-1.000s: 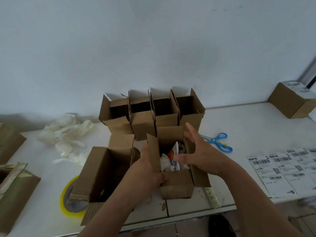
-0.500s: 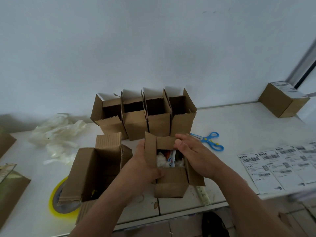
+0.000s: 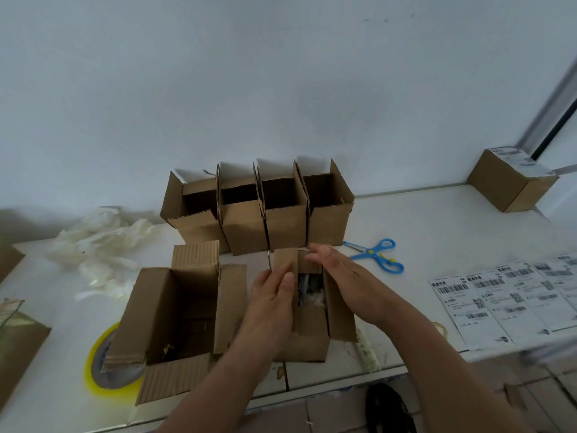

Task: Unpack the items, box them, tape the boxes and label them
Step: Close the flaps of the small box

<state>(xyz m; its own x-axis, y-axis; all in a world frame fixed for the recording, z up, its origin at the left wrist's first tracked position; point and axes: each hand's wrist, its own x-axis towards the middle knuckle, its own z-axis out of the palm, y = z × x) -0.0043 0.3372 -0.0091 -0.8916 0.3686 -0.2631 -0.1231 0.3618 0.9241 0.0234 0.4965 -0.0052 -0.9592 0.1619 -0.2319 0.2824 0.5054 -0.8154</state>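
A small cardboard box (image 3: pixel 309 345) stands near the table's front edge, directly below me. White and coloured packed items (image 3: pixel 307 292) show through the gap between its flaps. My left hand (image 3: pixel 273 303) pinches the box's left flap, thumb on its inner face, and tips it inward. Over the right flap lies my right hand (image 3: pixel 346 278), flat with straight fingers, the fingertips reaching the box's far edge.
Several open empty boxes (image 3: pixel 259 226) line the wall behind. A larger open box (image 3: pixel 162 310) lies left, partly over a yellow tape roll (image 3: pixel 103 373). Blue scissors (image 3: pixel 377 254), label sheets (image 3: pixel 505 295), a labelled closed box (image 3: pixel 509 182) and crumpled plastic wrap (image 3: pixel 100 245) surround them.
My right hand has left the box's inside and flattened over the right flap. My left hand has shifted from the box's side up to the left flap and folds it inward.
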